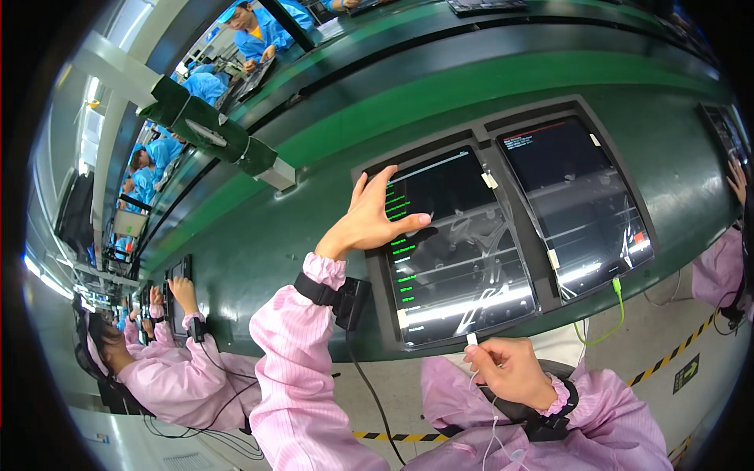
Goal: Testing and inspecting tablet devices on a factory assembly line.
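Observation:
In front of me a tablet [448, 259] lies in a dark foam tray [378, 290], its black screen showing a column of green and white text lines. My left hand [367, 220] is over the tablet's upper left part, fingers stretched out and thumb apart, holding nothing. Whether its fingertips touch the screen I cannot tell. At the tablet's near edge my right hand [514, 373] is closed in a pinch on a white charging cable [472, 340]. The plug meets that edge; how far it is in cannot be seen. Clear film on the screen looks wrinkled.
A second tablet [577, 208] lies in the tray's right compartment, with a green cable [620, 302] at its near edge. A green-wrapped post [212, 129] rises at the far left. Co-workers in pink [181, 377] and blue [267, 35] sit nearby along the green bench [314, 188].

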Demonstrator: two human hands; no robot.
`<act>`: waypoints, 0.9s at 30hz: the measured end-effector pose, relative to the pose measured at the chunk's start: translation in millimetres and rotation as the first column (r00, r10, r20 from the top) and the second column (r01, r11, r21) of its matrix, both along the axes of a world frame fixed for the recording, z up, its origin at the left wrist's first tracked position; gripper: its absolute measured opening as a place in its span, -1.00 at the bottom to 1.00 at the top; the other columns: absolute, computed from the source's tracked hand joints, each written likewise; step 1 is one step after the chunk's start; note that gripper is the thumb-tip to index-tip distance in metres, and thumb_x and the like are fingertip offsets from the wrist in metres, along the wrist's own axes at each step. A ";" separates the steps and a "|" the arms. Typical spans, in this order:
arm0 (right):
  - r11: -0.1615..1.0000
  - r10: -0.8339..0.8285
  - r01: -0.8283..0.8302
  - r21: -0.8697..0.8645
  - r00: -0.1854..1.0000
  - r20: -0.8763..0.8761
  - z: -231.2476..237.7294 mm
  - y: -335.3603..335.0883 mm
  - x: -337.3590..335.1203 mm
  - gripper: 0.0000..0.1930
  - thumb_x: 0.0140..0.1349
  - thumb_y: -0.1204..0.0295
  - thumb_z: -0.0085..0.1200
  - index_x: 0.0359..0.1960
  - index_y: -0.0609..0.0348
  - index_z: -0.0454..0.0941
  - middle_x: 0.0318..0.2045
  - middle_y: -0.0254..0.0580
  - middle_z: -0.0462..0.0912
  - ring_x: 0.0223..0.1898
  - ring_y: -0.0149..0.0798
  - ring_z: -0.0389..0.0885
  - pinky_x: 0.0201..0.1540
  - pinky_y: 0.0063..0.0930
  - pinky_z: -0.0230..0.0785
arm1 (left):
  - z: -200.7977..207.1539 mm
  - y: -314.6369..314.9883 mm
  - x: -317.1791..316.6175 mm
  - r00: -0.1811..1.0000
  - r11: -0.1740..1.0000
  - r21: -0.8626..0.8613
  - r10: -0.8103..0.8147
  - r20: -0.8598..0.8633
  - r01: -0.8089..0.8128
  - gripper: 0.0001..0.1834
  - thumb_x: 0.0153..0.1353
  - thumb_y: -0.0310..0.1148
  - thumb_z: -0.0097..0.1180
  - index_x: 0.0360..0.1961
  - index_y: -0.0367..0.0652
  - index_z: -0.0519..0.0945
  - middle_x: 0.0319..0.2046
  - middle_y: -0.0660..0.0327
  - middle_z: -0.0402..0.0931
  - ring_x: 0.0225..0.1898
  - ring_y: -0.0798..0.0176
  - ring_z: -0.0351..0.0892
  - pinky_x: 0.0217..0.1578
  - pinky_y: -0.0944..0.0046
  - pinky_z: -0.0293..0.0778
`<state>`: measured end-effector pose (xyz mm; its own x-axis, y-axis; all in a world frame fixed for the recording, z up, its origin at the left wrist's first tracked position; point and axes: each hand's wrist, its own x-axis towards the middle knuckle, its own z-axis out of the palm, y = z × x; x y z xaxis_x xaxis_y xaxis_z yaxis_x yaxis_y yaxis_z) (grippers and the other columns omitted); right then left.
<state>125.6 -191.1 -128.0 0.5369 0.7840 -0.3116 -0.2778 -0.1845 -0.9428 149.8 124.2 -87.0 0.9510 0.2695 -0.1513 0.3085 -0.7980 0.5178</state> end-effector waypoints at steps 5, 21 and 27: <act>0.998 0.061 -0.065 -0.012 0.847 0.528 19.4 -15.6 15.2 -0.87 0.13 0.49 0.23 -0.35 0.33 0.63 -0.53 -0.16 0.65 -0.59 -0.42 0.60 -0.55 -0.59 0.40 | 6.0 5.1 -1.5 0.995 0.998 -0.011 -0.063 -0.075 0.062 0.40 -0.27 0.32 0.38 0.36 -0.45 -0.06 0.34 -0.28 -0.01 0.45 -0.11 -0.24 0.41 0.03 -0.42; 0.545 0.621 -0.793 0.271 0.599 0.505 1.8 -61.3 36.4 -0.69 0.26 0.48 0.02 0.03 0.32 0.48 -0.27 -0.04 0.62 -0.31 -0.07 0.62 -0.21 -0.31 0.52 | -11.4 -9.7 -37.7 0.990 0.983 -0.159 0.107 0.095 -0.091 0.04 0.08 -0.10 0.32 0.38 -0.36 -0.04 0.39 -0.12 -0.06 0.45 0.03 -0.17 0.39 0.17 -0.21; 0.755 0.415 -0.612 0.237 0.725 0.550 3.9 -58.9 42.1 -0.68 0.22 0.56 0.00 0.04 0.29 0.47 -0.32 -0.18 0.68 -0.40 -0.24 0.67 -0.32 -0.45 0.58 | -27.6 -45.8 -82.7 0.930 0.873 -0.487 0.171 0.326 0.010 0.06 -0.01 -0.29 0.40 0.39 -0.31 -0.05 0.43 -0.15 -0.29 0.48 -0.01 -0.37 0.40 0.10 -0.32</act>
<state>167.6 -250.0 -124.2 0.0081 0.9728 0.2317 0.2106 0.2248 -0.9514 67.1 78.4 -114.6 0.9428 0.3286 0.0560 0.0882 -0.4079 0.9088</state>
